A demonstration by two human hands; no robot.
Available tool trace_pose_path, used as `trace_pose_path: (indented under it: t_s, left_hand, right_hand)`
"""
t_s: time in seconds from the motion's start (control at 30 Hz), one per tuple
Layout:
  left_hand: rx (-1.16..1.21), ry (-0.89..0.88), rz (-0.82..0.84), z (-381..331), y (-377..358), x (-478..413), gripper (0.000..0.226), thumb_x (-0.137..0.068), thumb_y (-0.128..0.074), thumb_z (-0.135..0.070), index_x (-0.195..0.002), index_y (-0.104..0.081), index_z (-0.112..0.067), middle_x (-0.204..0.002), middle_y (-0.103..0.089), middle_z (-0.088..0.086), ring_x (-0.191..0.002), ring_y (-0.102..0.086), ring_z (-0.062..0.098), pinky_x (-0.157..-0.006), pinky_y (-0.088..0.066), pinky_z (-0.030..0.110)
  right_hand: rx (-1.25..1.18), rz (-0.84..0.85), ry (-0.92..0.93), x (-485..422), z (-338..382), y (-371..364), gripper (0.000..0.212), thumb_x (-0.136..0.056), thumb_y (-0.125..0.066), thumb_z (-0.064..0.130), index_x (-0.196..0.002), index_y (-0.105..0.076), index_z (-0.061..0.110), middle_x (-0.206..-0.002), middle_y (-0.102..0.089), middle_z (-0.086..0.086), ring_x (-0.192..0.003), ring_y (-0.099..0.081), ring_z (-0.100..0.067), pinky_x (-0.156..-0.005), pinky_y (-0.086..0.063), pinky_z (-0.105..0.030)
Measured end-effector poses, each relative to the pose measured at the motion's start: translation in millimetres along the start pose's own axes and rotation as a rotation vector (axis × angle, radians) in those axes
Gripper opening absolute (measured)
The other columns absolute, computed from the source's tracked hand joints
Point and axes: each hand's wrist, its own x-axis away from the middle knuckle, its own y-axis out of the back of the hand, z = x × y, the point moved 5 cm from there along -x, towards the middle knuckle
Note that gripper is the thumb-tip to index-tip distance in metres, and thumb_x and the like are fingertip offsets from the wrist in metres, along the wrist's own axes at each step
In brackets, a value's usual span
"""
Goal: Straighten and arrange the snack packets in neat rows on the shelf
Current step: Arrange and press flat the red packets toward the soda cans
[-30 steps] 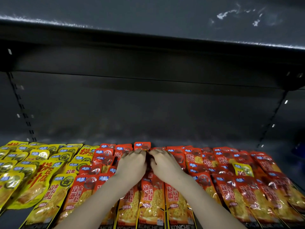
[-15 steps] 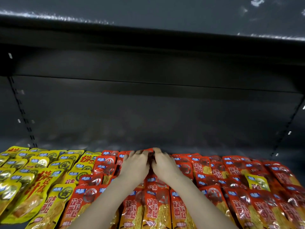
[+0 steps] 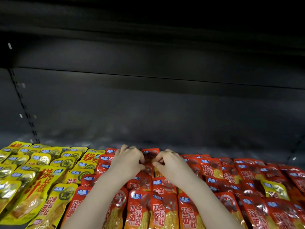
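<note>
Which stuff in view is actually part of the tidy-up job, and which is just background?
Job: left hand and right hand pinching a rear red packet; red packets; yellow packets; stray yellow packet among the reds; shelf.
Background: back panel; slotted upright; upper shelf.

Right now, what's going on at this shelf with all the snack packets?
A person is tidying a dark metal shelf with two bare hands. The left hand and right hand sit side by side at the back of the display, fingers curled, both pinching a red foil snack packet between them. On the left, yellow foil snack packets lie in rough, overlapping rows; other red packets fill the rest. One stray yellow packet lies among the red on the right.
</note>
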Motion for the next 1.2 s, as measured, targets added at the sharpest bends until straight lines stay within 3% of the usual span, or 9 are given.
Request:
trace_pose_path:
  t_s: [0.17,0.3,0.5,0.7,0.8,0.87,0.93,1.03,1.2]
  left_hand:
    - [-0.014,0.000,-0.049,-3,-3,0,0.017,-0.089,-0.057,-0.023,-0.102,-0.066,-0.029,-0.122,-0.053,-0.003,-0.123,-0.034,0.022,-0.103,-0.029,0.036]
    - [0.075,-0.021,-0.085,-9,-6,-2,0.015,-0.091,-0.055,-0.022,-0.100,-0.064,-0.028,-0.117,-0.059,-0.005,-0.121,-0.037,0.020,-0.102,-0.029,0.037]
    - [0.303,-0.020,-0.198,-11,-5,-5,0.018,-0.090,-0.056,-0.016,-0.102,-0.065,-0.026,-0.103,-0.068,-0.007,-0.107,-0.054,0.014,-0.093,-0.047,0.033]
    - [0.337,0.036,-0.258,2,4,-5,0.015,-0.088,-0.062,-0.017,-0.099,-0.067,-0.025,-0.102,-0.067,-0.008,-0.101,-0.059,0.010,-0.088,-0.050,0.030]
    - [0.317,0.043,-0.105,5,7,-2,0.007,-0.086,-0.065,-0.028,-0.091,-0.068,-0.026,-0.096,-0.067,-0.008,-0.091,-0.061,0.009,-0.085,-0.052,0.030]
    - [0.240,0.020,0.039,3,6,2,0.011,-0.082,-0.067,-0.038,-0.085,-0.070,-0.027,-0.090,-0.066,-0.011,-0.092,-0.059,0.010,-0.092,-0.047,0.035]
    - [0.106,0.026,0.130,4,5,7,0.018,-0.079,-0.067,-0.045,-0.085,-0.071,-0.028,-0.092,-0.064,-0.013,-0.107,-0.052,0.013,-0.102,-0.037,0.041]
    - [-0.030,0.081,0.235,5,1,15,0.024,-0.078,-0.065,-0.047,-0.094,-0.067,-0.028,-0.119,-0.059,-0.004,-0.132,-0.031,0.023,-0.108,-0.022,0.046]
    - [-0.062,0.045,0.277,0,1,16,0.017,-0.083,-0.061,-0.038,-0.096,-0.066,-0.029,-0.117,-0.058,-0.001,-0.128,-0.030,0.022,-0.106,-0.025,0.045]
  right_hand:
    - [0.068,0.040,-0.009,2,7,-5,0.024,-0.091,-0.055,0.039,-0.098,-0.068,0.021,-0.101,-0.055,0.003,-0.102,-0.054,-0.016,-0.093,-0.045,-0.035]
    - [0.005,0.021,-0.067,-1,0,-3,0.018,-0.092,-0.056,0.032,-0.091,-0.064,0.015,-0.098,-0.059,0.002,-0.099,-0.056,-0.016,-0.086,-0.046,-0.031]
    - [0.007,-0.053,-0.094,-4,-10,-3,0.015,-0.094,-0.054,0.029,-0.096,-0.060,0.016,-0.101,-0.061,0.002,-0.103,-0.053,-0.015,-0.088,-0.047,-0.030]
    - [0.044,-0.110,-0.087,-4,-11,-4,0.014,-0.094,-0.053,0.030,-0.100,-0.058,0.018,-0.103,-0.063,0.003,-0.103,-0.056,-0.016,-0.091,-0.047,-0.033]
    - [0.078,-0.175,-0.072,-2,-8,1,0.020,-0.093,-0.053,0.034,-0.106,-0.055,0.018,-0.109,-0.059,0.002,-0.107,-0.054,-0.016,-0.092,-0.046,-0.031]
    - [0.080,-0.212,-0.032,0,-2,8,0.022,-0.093,-0.052,0.037,-0.107,-0.054,0.020,-0.109,-0.057,0.004,-0.105,-0.054,-0.015,-0.090,-0.045,-0.030]
    - [0.031,-0.134,0.024,3,6,9,0.020,-0.092,-0.052,0.039,-0.100,-0.058,0.022,-0.102,-0.057,0.007,-0.099,-0.056,-0.013,-0.087,-0.045,-0.029]
    - [0.061,0.068,0.126,8,19,0,0.021,-0.090,-0.053,0.043,-0.094,-0.064,0.026,-0.092,-0.050,0.010,-0.099,-0.053,-0.014,-0.086,-0.039,-0.030]
    - [0.101,0.170,0.146,10,19,-12,0.023,-0.087,-0.056,0.045,-0.100,-0.063,0.027,-0.106,-0.055,0.006,-0.107,-0.048,-0.017,-0.094,-0.034,-0.033]
